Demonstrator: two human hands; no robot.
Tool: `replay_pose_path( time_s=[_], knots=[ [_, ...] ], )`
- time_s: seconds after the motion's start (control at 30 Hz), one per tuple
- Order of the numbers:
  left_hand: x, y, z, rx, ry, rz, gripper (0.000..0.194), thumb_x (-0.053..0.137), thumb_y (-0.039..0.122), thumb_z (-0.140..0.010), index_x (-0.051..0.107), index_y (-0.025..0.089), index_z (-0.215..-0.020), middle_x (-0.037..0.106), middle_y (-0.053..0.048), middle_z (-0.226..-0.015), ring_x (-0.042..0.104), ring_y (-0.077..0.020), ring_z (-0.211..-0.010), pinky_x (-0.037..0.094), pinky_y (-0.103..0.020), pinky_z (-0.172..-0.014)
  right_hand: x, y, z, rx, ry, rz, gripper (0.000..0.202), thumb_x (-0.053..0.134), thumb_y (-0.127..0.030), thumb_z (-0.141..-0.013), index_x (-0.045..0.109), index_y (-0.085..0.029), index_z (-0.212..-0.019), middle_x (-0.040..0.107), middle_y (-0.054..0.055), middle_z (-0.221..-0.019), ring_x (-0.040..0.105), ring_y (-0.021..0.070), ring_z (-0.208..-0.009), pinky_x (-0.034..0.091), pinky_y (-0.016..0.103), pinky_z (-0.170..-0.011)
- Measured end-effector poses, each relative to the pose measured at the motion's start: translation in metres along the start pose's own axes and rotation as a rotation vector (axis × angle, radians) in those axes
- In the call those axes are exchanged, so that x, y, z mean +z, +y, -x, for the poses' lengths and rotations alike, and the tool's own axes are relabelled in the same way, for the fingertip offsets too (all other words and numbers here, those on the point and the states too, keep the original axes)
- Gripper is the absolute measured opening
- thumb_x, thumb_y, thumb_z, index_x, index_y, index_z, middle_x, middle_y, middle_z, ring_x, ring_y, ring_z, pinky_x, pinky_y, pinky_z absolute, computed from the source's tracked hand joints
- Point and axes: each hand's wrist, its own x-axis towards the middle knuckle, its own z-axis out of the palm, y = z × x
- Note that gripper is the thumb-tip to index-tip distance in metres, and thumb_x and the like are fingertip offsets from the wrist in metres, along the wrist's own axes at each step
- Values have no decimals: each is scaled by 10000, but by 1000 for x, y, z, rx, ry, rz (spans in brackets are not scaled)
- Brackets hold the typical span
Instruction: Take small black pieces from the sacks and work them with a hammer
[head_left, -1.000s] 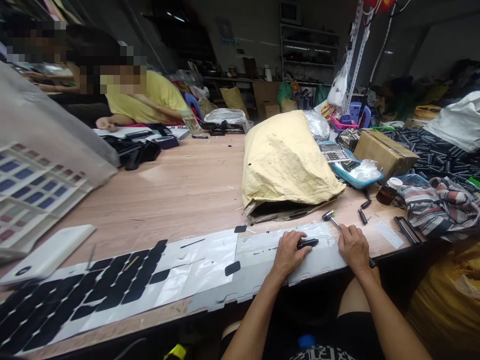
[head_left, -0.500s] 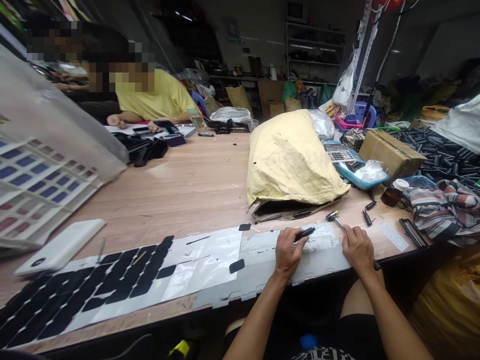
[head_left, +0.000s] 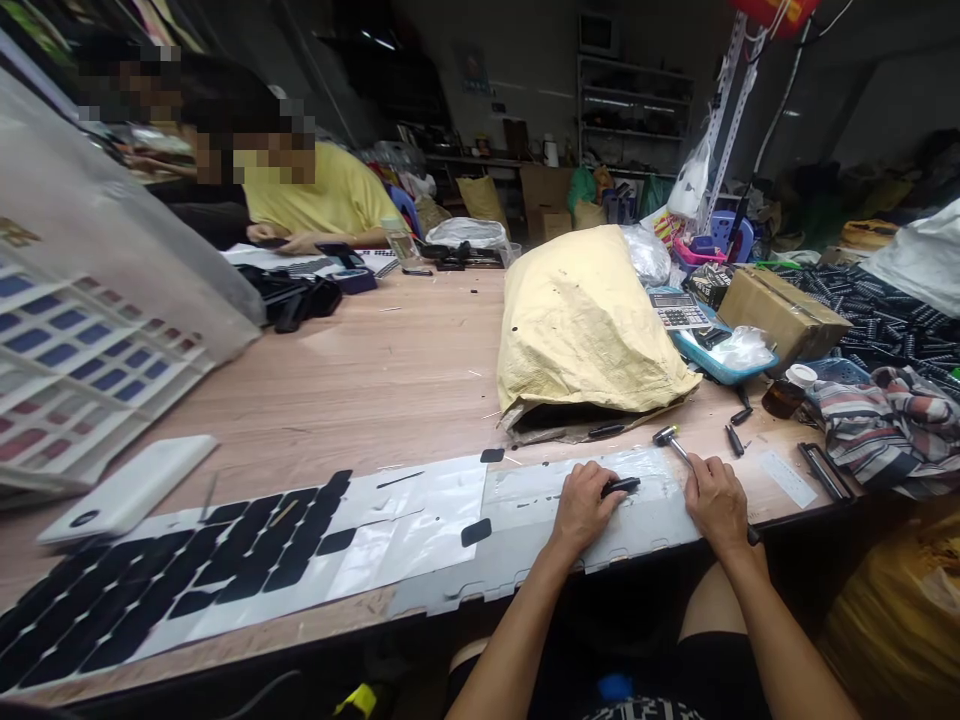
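My left hand (head_left: 583, 512) is closed around a small, elongated black piece (head_left: 624, 486), whose end sticks out past my fingers to the right. It rests low over the grey-white work sheet (head_left: 517, 550). My right hand (head_left: 716, 505) grips a small hammer (head_left: 681, 450). The hammer's yellow-tipped metal head (head_left: 664, 436) points away from me near the board's far right corner, and its dark handle end shows behind my wrist. Similar black pieces (head_left: 733, 440) lie to the right of the hammer head.
A big pale yellow sack (head_left: 585, 320) stands just beyond my hands. On the left are flat black strips (head_left: 247, 550), a white box (head_left: 127, 490) and a white plastic crate (head_left: 90, 370). A carton (head_left: 787, 310), brown jar (head_left: 784, 393) and striped cloth (head_left: 892, 420) occupy the right. A co-worker (head_left: 322, 200) sits opposite.
My left hand has lowered the black piece toward the sheet, and the piece now lies flatter. My right hand and the hammer stay almost in place. The co-worker's hands have shifted.
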Motion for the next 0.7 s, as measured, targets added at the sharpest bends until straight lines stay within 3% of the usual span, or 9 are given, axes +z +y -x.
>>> replay_pose_path(
  time_s=[0.7],
  knots=[
    [-2,1,0,-9,7,58,151,716,246,-846,709,214,-993,640,-42,-932,536,-228,-918,434,-375,-842,2,1,1,-20,29,-8,316,497,-197,-947,649,-194,-1224,593,57,-896,484,206,-838,355,308,-739]
  ],
)
